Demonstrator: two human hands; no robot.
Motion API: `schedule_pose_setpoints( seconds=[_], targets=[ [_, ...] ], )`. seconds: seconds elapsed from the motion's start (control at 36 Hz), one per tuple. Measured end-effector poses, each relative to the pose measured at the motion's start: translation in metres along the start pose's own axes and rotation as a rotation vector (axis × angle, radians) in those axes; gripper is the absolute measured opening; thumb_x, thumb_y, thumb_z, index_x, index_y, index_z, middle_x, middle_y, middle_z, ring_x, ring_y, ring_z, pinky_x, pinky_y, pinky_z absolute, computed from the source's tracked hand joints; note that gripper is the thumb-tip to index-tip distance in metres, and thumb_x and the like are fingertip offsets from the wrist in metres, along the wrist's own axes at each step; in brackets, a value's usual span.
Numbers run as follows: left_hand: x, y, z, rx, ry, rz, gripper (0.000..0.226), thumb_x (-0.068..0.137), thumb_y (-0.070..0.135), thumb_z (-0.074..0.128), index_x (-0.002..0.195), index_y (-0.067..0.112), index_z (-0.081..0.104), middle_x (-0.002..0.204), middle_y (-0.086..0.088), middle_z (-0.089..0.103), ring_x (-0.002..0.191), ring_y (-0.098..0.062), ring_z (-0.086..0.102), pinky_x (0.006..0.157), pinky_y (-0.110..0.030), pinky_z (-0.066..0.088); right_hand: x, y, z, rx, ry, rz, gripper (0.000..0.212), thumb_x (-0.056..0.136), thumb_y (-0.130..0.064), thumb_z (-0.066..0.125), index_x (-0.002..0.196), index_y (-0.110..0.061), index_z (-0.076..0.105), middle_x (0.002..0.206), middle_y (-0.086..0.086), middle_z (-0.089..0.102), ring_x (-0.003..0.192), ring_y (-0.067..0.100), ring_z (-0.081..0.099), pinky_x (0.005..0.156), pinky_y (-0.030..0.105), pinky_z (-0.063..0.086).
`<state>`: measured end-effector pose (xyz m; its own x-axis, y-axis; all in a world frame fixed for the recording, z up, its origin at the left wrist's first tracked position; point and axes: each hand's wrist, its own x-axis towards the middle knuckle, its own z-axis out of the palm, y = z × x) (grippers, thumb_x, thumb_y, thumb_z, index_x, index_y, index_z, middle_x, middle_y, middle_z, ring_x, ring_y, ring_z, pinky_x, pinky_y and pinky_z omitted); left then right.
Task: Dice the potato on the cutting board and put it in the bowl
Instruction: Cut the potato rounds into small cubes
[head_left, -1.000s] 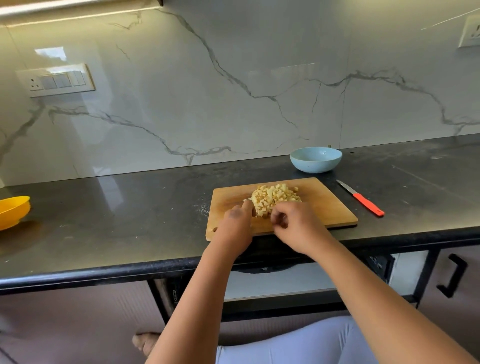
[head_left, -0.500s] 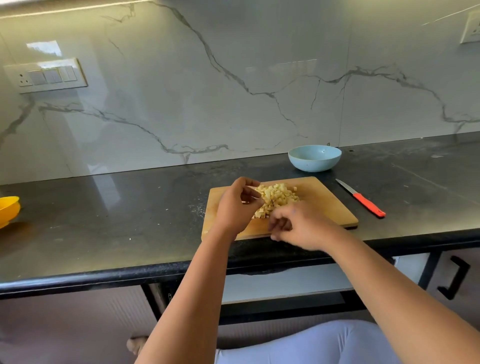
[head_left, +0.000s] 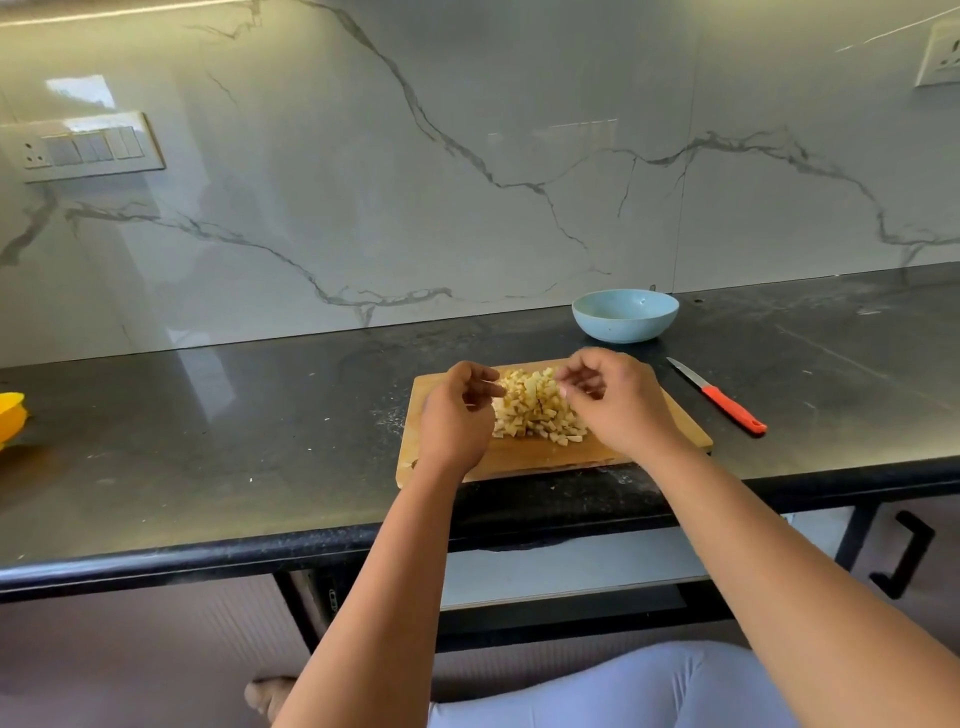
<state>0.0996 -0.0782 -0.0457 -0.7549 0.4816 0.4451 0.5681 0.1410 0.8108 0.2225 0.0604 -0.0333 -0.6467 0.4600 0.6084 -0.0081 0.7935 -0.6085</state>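
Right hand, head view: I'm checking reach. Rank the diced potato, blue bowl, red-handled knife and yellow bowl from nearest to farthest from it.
From the right hand:
1. Diced potato, right beside its fingers on the cutting board.
2. Blue bowl, behind it by the wall.
3. Red-handled knife, to its right; close to the bowl's rank.
4. Yellow bowl, far left edge.

Wood, stone and plastic on a kitchen worktop.
Pale matt wooden cutting board (head_left: 524, 457); dark polished stone counter (head_left: 208, 441), speckled and dusted white; glossy veined marble-look backsplash (head_left: 467, 156); smooth matt light-blue bowl (head_left: 625, 317); knife (head_left: 719, 397) of bare metal with red plastic handle.
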Motion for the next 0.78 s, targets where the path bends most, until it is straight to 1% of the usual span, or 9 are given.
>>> schedule_pose_setpoints(
  seconds=[0.11,0.17,0.22,0.28,0.33,0.42,0.5,0.64,0.78],
  targets=[
    [0.000,0.013,0.002,0.074,-0.058,0.017,0.031,0.089,-0.002,0.042,0.098,0.016,0.066,0.085,0.009,0.070,0.073,-0.007,0.059,0.059,-0.018,0.041,0.011,0.006,0.014,-0.053,0.082,-0.048,0.029,0.081,0.007,0.056,0.065,-0.015,0.065,0.073,-0.009,0.066,0.066,0.002,0.055,0.075,0.024,0.045],
    [0.001,0.016,0.002,0.234,-0.083,0.056,0.021,0.099,0.019,0.042,0.098,0.018,0.064,0.089,0.008,0.067,0.080,-0.014,0.058,0.064,-0.025,0.041,0.013,0.008,0.017,-0.123,0.005,-0.088,0.031,0.085,0.002,0.052,0.062,-0.018,0.062,0.069,-0.009,0.062,0.078,0.014,0.054,0.074,0.029,0.040],
    [0.003,0.009,0.000,0.408,-0.127,0.080,0.034,0.099,0.048,0.042,0.108,0.021,0.061,0.104,0.004,0.065,0.100,-0.019,0.056,0.080,-0.034,0.045,0.014,0.013,0.015,-0.216,-0.083,-0.134,0.020,0.089,-0.011,0.054,0.073,-0.019,0.063,0.080,-0.007,0.061,0.091,0.017,0.050,0.076,0.031,0.039],
    [0.002,-0.001,-0.003,0.531,-0.213,0.046,0.057,0.091,0.067,0.041,0.129,0.026,0.053,0.129,0.001,0.056,0.123,-0.024,0.045,0.102,-0.044,0.039,0.011,0.021,0.007,-0.261,-0.133,-0.134,0.012,0.092,-0.030,0.056,0.093,-0.020,0.064,0.099,-0.008,0.060,0.102,0.014,0.048,0.089,0.034,0.043],
    [-0.004,-0.009,-0.007,0.612,-0.295,-0.011,0.076,0.084,0.078,0.036,0.142,0.030,0.040,0.144,-0.003,0.045,0.135,-0.031,0.033,0.112,-0.048,0.029,0.007,0.029,-0.006,-0.310,-0.229,-0.053,0.041,0.092,-0.054,0.048,0.121,-0.025,0.057,0.124,-0.007,0.055,0.120,0.012,0.044,0.102,0.036,0.040],
    [-0.010,-0.015,-0.010,0.675,-0.364,-0.116,0.093,0.080,0.085,0.030,0.151,0.024,0.027,0.155,-0.010,0.031,0.143,-0.035,0.021,0.116,-0.049,0.018,0.002,0.044,-0.022,-0.540,-0.415,0.087,0.077,0.088,-0.075,0.027,0.149,-0.028,0.030,0.155,-0.004,0.030,0.143,0.017,0.026,0.114,0.043,0.029],
    [-0.013,-0.015,-0.008,0.746,-0.406,-0.165,0.098,0.082,0.084,0.027,0.155,0.018,0.017,0.159,-0.014,0.021,0.146,-0.036,0.013,0.118,-0.048,0.012,-0.002,0.052,-0.020,-0.655,-0.568,0.190,0.094,0.083,-0.081,0.007,0.155,-0.022,0.017,0.162,-0.001,0.013,0.149,0.017,0.011,0.120,0.044,0.018],
    [-0.006,-0.018,-0.008,0.827,-0.453,-0.180,0.104,0.079,0.086,0.021,0.156,0.018,0.009,0.161,-0.013,0.011,0.148,-0.036,0.005,0.120,-0.051,0.005,0.002,0.056,-0.008,-0.625,-0.546,0.161,0.096,0.081,-0.078,0.001,0.154,-0.019,0.022,0.162,0.000,0.017,0.148,0.016,0.013,0.121,0.037,0.013],
    [0.019,-0.023,-0.018,0.874,-0.556,-0.258,0.121,0.060,0.094,0.007,0.157,0.021,0.006,0.163,-0.008,0.005,0.149,-0.035,0.000,0.120,-0.052,0.002,0.022,0.058,0.006,-0.591,-0.571,0.166,0.083,0.091,-0.070,0.008,0.154,-0.017,0.022,0.162,0.001,0.016,0.149,0.016,0.012,0.120,0.035,0.009]
  ],
)
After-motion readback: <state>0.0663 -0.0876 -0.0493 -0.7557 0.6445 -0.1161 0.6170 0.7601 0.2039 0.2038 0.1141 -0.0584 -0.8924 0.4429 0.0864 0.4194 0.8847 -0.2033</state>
